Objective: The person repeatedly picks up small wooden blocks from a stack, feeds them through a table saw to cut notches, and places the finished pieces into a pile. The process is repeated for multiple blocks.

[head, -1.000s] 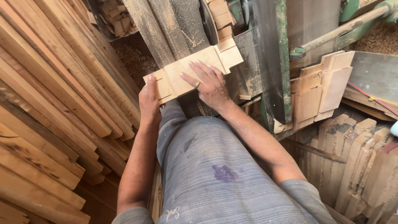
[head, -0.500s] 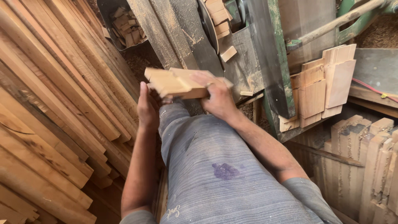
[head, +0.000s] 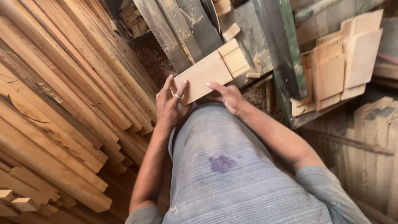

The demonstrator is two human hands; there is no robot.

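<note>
Both hands grip a flat, pale rectangular wooden board (head: 206,76): left hand (head: 169,104) clasping its near corner, right hand (head: 229,96) closed underneath, beside stacked rough-sawn timber battens (head: 62,95).

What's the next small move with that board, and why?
Probably slide the board forward onto the machine table. Both the left hand and the right hand grip its near end, and its far end already rests by the small offcut.
</note>
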